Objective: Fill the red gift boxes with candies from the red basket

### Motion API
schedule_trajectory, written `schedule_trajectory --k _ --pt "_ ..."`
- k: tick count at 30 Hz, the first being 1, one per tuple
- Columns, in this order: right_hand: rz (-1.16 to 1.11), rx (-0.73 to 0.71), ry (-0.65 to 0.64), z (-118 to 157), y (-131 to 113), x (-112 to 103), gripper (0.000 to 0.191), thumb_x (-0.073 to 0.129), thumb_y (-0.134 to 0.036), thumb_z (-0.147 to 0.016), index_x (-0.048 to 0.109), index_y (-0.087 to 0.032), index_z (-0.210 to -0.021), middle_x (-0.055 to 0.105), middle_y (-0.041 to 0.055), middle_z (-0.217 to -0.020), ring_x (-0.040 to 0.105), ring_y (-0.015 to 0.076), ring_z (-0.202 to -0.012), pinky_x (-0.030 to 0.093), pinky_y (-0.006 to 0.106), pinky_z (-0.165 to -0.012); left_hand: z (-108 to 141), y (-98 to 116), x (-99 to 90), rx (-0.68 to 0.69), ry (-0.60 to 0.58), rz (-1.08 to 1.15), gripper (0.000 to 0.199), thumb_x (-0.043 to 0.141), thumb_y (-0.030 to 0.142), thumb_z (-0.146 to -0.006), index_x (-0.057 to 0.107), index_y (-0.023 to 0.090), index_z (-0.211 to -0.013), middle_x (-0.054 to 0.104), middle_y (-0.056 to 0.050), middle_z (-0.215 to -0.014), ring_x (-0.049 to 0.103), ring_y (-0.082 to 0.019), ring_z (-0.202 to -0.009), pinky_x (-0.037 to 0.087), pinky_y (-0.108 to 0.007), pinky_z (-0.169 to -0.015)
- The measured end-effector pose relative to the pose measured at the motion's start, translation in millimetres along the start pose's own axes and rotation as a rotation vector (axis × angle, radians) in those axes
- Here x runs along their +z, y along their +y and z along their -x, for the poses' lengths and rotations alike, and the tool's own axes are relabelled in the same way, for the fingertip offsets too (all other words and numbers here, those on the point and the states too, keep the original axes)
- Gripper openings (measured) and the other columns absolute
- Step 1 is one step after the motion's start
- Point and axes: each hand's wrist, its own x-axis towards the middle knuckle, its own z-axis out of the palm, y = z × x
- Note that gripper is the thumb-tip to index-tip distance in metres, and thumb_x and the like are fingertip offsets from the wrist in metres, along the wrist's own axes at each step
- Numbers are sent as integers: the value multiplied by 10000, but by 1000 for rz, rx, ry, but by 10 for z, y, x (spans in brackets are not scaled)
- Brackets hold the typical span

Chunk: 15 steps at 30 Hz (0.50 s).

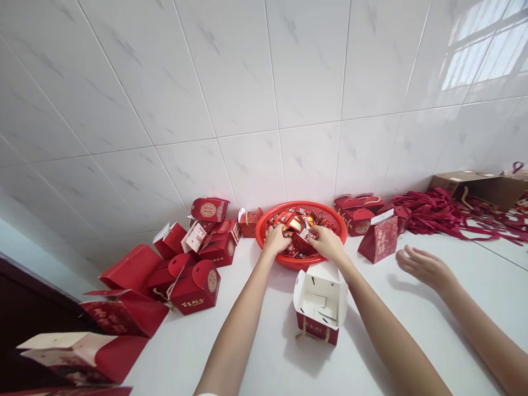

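Down in one red basket (294,265), left hand (277,239) and right hand (325,242) sit apart among wrapped packets (297,247)
Can't tell if either's gripping anything tbh. One open box (315,325) stands just this side of it, probably for easy reach. One co-worker's hand (427,268) hovers further right; red boxes (196,289) on the left overlap too much to count.

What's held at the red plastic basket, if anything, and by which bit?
Can't tell: left hand and right hand touch shiny red wrapped sweets; grips unclear.
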Motion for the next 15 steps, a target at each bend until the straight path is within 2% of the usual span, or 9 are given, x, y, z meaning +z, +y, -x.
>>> schedule_trajectory --k 3,5,9,12,15 --pt "3 -1 6 2 3 2 222 569 -271 -892 676 -229 -1081 712 64 -1148 655 242 -1038 449 286 -788 -5 4 -3 -14 -29 16 684 710 267 -707 502 208 -1356 589 -220 -1327 579 -380 -1211 451 -435 -942" --pt "-1 -9 6 5 2 0 210 570 -266 -892 681 -233 -1067 718 60 -1127 657 241 -1029 448 284 -784 1 16 -22 -14 -42 34 700 724 226 -680 508 193 -1346 626 -210 -1292 590 -368 -1203 454 -414 -938" --pt "-22 -11 -3 15 -4 -15 207 571 -265 -892 684 -234 -1063 719 63 -1119 658 249 -1035 449 287 -785 44 49 -100 24 -53 161 549 712 129 -685 632 185 -1225 692 -157 -1233 613 -329 -1187 461 -380 -955" --pt "-86 1 -11 19 -13 -36 209 568 -340 -910 689 -231 -1040 722 60 -1108 662 247 -1016 452 299 -795 90 51 -151 163 -69 309 335 665 118 -753 721 175 -1079 753 -96 -1104 669 -273 -1082 481 -351 -958" --pt "-214 -19 -15 17 -21 -59 329 500 -488 -947 700 -226 -934 734 36 -974 672 226 -916 445 292 -759 122 40 -172 338 -57 455 308 633 132 -803 741 185 -1088 756 -63 -1118 671 -236 -1094 482 -338 -999"
